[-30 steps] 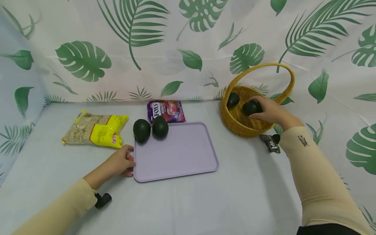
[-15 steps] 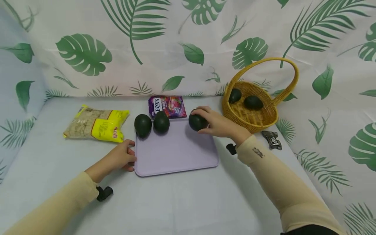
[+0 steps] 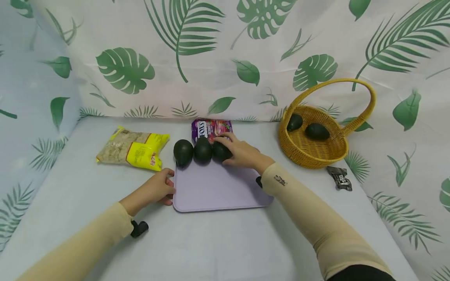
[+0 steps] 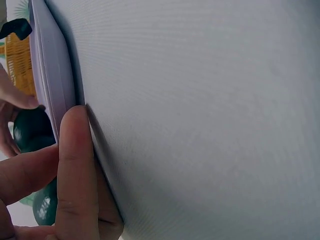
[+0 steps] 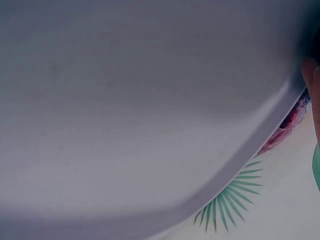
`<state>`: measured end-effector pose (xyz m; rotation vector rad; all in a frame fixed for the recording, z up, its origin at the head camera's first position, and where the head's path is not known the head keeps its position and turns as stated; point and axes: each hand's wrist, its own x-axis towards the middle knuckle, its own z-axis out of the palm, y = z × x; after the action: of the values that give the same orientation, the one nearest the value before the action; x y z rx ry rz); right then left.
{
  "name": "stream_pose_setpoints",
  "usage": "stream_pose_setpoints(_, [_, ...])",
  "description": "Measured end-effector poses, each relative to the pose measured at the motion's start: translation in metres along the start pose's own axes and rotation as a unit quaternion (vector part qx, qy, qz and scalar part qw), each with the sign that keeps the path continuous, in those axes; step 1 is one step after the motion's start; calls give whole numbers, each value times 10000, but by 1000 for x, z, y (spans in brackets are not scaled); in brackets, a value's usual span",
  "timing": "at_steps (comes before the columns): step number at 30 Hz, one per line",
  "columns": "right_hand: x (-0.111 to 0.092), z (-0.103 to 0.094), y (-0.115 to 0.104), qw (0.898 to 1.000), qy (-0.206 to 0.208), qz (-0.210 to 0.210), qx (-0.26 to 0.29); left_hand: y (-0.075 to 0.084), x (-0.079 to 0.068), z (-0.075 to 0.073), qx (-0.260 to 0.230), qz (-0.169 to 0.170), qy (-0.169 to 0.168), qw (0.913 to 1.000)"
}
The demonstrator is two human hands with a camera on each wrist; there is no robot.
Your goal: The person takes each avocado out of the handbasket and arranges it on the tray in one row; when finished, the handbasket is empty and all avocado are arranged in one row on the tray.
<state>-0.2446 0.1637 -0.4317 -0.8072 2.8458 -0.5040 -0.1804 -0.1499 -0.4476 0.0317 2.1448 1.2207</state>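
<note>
My right hand [image 3: 242, 154] grips a dark green avocado [image 3: 220, 151] at the back of the lilac tray [image 3: 218, 191]. Close beside it, two more avocados stand in a row, one in the middle [image 3: 202, 151] and one at the left corner [image 3: 183, 153]. My left hand [image 3: 159, 187] rests its fingertips against the tray's left edge. In the left wrist view, its fingers [image 4: 77, 165] lie along the outside of the rim. The right wrist view shows mostly tray surface, with only a sliver of finger [image 5: 312, 85] at its border.
At the right stands a yellow wicker basket [image 3: 309, 156] with two avocados [image 3: 317, 131] inside. A small black wrapped packet [image 3: 340, 178] lies in front of it. Behind the tray is a purple candy bag [image 3: 211, 128]; a yellow food bag [image 3: 133, 150] lies at the left.
My right hand has brought an avocado from the basket leftward to the tray, beside the two there. My left hand has stayed at the tray's edge. The head view has shifted slightly.
</note>
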Motion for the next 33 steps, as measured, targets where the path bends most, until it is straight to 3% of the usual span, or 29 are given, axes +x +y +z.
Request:
stream_pose_setpoints(3, [4,3,-1,10000,48,78,29,-2,2,-2,-175,18,-8,9998])
stream_pose_setpoints(10, [-4,0,8,9996,129,191,167,7,6,0,-21,-15,-62,10000])
stream_pose_setpoints(16, [1,1,7,9995,142,74,284,2,5,-3,-23,-77,-29,10000])
stream_pose_setpoints(20, [1,3,3,9990,190,218,335,-2,1,-6,45,-11,-63,10000])
stream_pose_setpoints(28, [28,16,-38,9981,56,-142,591,-38,-37,-39,214,-39,-68,9997])
stream_pose_setpoints(33, [36,6,-52,9970,109,-419,649,-56,-53,-53,187,-207,70,9996])
